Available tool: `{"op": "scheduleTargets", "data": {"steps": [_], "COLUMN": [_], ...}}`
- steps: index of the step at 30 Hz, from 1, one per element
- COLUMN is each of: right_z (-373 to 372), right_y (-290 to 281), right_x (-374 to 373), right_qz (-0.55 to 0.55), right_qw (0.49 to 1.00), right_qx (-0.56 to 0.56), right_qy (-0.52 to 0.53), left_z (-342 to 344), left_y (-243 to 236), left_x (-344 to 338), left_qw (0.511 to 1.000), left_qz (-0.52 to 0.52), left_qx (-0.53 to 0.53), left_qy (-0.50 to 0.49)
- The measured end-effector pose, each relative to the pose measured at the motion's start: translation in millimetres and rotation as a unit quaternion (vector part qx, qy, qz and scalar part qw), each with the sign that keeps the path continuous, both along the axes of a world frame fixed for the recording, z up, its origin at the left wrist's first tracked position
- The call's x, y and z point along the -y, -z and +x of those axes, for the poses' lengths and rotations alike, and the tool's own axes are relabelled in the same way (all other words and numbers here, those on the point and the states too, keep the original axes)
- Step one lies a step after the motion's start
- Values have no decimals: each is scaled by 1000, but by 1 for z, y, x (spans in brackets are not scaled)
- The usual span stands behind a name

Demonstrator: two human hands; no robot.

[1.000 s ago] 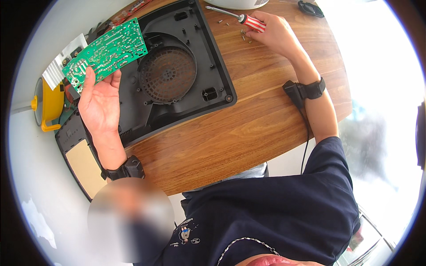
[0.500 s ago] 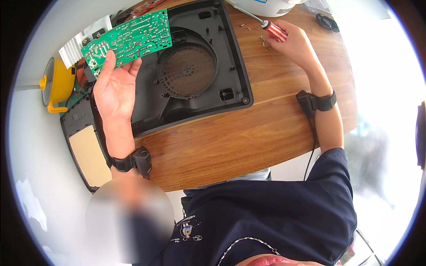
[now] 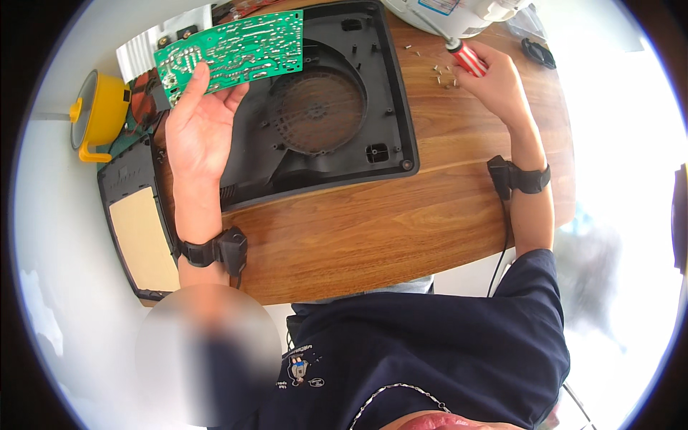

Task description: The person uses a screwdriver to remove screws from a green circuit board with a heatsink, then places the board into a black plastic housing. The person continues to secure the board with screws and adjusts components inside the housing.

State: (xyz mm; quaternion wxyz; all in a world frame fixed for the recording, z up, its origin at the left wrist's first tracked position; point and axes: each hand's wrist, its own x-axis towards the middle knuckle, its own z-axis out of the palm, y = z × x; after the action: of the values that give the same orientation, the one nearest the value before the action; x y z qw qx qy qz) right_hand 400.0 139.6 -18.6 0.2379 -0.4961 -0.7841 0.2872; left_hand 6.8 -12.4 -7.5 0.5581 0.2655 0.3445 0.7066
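Note:
A green circuit board (image 3: 240,51) with its soldered side showing is held at its near edge by my left hand (image 3: 204,125), thumb on top and fingers underneath. A finned silver heat sink (image 3: 147,49) sticks out behind the board's left end. Below the board lies a black plastic housing (image 3: 344,168) with a large round opening. At the right, my right hand (image 3: 496,82) is wrapped round the red-and-white handle of a screwdriver (image 3: 469,59), its shaft pointing to the far left. Several small screws (image 3: 438,75) lie on the wood beside that hand.
A yellow pot (image 3: 100,118) stands at the left. A dark panel with a beige sheet (image 3: 145,240) lies at the table's left edge. A white container (image 3: 455,16) and a small black part (image 3: 537,52) sit at the far right of the wooden table (image 3: 344,236).
The whole scene, table included, has shifted slightly rightward in view. Both hands keep their holds on the circuit board and the screwdriver; the right hand sits a little lower in view.

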Motion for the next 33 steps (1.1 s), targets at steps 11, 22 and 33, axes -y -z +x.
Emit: {"op": "scheduleTargets", "data": {"steps": [11,22,33], "right_z": [-39,-174,-208], "right_y": [-70,-100,-77], "right_x": [17,57,48], "right_qz": [68,-27,11], "right_qw": [996,969,964], "right_qx": [-63,-218,-245], "right_qy": [-19,-116,-104], "left_z": [6,16,20], "left_y": [0,-5,-5], "left_x": [-5,-3,-4], "left_qw": [999,995,989], "left_qz": [-14,-34,-1], "left_qx": [-28,-88,-147], "left_qy": [-26,-36,-33]}}
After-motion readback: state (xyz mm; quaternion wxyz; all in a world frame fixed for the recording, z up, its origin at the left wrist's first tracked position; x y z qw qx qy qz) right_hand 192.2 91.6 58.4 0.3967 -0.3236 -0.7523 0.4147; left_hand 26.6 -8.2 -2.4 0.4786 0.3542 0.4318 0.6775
